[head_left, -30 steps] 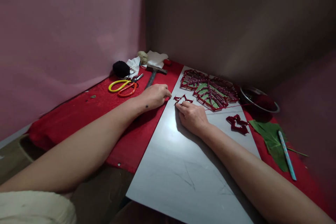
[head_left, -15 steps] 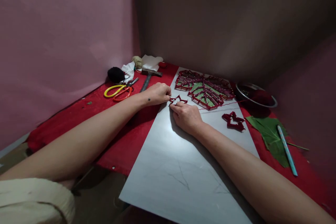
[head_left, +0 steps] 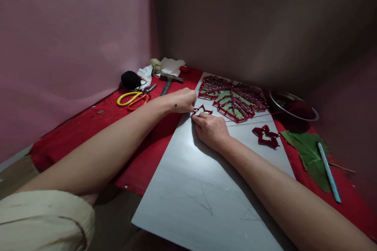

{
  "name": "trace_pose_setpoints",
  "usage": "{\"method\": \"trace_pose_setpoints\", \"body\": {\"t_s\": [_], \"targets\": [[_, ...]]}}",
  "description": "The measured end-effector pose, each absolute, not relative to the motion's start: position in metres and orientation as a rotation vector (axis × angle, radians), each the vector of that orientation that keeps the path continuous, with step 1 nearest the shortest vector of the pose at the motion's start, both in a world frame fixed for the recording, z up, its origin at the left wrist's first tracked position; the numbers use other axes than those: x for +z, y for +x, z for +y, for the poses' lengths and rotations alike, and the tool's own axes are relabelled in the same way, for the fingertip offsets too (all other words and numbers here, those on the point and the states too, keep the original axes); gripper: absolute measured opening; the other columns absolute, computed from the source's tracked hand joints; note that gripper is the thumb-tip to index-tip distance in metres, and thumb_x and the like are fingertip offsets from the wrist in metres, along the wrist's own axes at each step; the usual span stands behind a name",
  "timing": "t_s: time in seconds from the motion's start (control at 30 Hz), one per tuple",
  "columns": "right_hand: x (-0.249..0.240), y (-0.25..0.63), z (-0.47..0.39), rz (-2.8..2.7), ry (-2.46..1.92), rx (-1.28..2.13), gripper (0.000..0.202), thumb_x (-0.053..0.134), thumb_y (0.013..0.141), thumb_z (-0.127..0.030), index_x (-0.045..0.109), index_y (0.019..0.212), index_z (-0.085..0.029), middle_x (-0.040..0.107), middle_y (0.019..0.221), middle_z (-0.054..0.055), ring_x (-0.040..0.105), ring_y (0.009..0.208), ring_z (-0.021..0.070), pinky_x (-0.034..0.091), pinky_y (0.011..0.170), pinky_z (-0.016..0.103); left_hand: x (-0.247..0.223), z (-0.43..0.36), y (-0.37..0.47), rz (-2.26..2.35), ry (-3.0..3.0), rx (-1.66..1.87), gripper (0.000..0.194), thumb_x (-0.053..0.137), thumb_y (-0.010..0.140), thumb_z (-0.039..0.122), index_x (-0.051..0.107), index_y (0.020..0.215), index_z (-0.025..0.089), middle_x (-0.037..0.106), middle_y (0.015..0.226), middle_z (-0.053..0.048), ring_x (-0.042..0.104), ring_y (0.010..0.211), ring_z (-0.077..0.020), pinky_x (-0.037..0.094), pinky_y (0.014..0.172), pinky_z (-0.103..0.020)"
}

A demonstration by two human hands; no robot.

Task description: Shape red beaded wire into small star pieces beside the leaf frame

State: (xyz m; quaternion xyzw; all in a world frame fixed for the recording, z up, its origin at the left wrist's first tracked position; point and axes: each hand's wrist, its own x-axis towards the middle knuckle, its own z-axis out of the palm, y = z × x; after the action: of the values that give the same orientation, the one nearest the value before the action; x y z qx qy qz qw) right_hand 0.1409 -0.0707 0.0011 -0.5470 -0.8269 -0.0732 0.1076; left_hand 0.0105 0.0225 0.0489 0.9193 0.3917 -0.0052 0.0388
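On the white board (head_left: 176,176) stands a small star outline of nails wound with dark red yarn (head_left: 203,110). My left hand (head_left: 186,100) is closed in a pinch just above the star's left point; what lies between its fingertips is hidden. Resting on the board, my right hand (head_left: 212,128) has its fingers pressed together at the near left side of the star. Any yarn in them is too small to make out. Beyond lies a large leaf shape of nails and red yarn over green (head_left: 232,100). A second red yarn star (head_left: 266,136) sits to the right.
Scissors (head_left: 134,98), a hammer (head_left: 169,81) and a black yarn ball (head_left: 131,80) lie on the red cloth (head_left: 73,141) at left. At right are a metal bowl (head_left: 313,117) with dark red yarn, a green leaf (head_left: 309,157) and a pen (head_left: 330,174).
My left hand has risen slightly and shifted right over the star's left side. My right hand stays at the star, and the whole view has moved a little.
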Motion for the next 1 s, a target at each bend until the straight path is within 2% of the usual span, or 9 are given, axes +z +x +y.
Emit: {"method": "trace_pose_setpoints", "body": {"t_s": [0.23, 0.37, 0.57, 0.73, 1.0], "targets": [[-0.001, 0.143, -0.07, -2.43, -1.585, -0.212, 0.034, 0.035, 0.086, -0.022, 0.066, 0.101, -0.022, 0.066, 0.089, 0.003, 0.054, 0.072, 0.014, 0.026, 0.054, 0.03, 0.056, 0.02, 0.024, 1.268, 2.781, -0.149, 0.016, 0.06, 0.06, 0.013, 0.069, 0.073, 0.013, 0.063, 0.063, -0.008, 0.056, 0.065, -0.0163, 0.035, 0.057, -0.024], [-0.002, 0.143, -0.07, -2.428, -1.585, -0.212, 0.034, 0.036, 0.085, -0.022, 0.065, 0.101, -0.022, 0.066, 0.089, 0.003, 0.054, 0.072, 0.0138, 0.026, 0.053, 0.03, 0.055, 0.018, 0.021, 1.236, 2.821, -0.155, 0.016, 0.056, 0.064, 0.013, 0.069, 0.074, 0.012, 0.064, 0.068, -0.009, 0.057, 0.065, -0.0178, 0.034, 0.055, -0.025], [0.0, 0.143, -0.07, -2.408, -1.611, -0.209, 0.033, 0.037, 0.084, -0.021, 0.066, 0.101, -0.023, 0.066, 0.087, 0.001, 0.053, 0.067, 0.013, 0.024, 0.052, 0.03, 0.047, 0.007, -0.003, 1.359, 2.748, 0.205, 0.03, 0.05, 0.071, 0.016, 0.065, 0.097, 0.014, 0.068, 0.086, -0.007, 0.059, 0.076, -0.0154, 0.037, 0.062, -0.022], [0.001, 0.143, -0.071, -2.414, -1.624, -0.199, 0.032, 0.038, 0.084, -0.022, 0.066, 0.098, -0.024, 0.065, 0.086, 0.001, 0.054, 0.068, 0.0128, 0.025, 0.053, 0.03, 0.041, -0.001, -0.011, 1.177, 2.673, 0.248, 0.02, 0.052, 0.071, 0.02, 0.067, 0.084, 0.016, 0.067, 0.076, -0.003, 0.057, 0.07, -0.0127, 0.036, 0.06, -0.02], [-0.001, 0.143, -0.069, -2.4, -1.606, -0.206, 0.032, 0.038, 0.084, -0.022, 0.066, 0.099, -0.024, 0.066, 0.087, 0.001, 0.054, 0.068, 0.013, 0.025, 0.053, 0.029, 0.033, 0.003, -0.007, 1.122, 2.674, 0.23, 0.018, 0.051, 0.068, 0.023, 0.065, 0.076, 0.016, 0.061, 0.064, -0.001, 0.051, 0.06, -0.0108, 0.031, 0.052, -0.02]]}}
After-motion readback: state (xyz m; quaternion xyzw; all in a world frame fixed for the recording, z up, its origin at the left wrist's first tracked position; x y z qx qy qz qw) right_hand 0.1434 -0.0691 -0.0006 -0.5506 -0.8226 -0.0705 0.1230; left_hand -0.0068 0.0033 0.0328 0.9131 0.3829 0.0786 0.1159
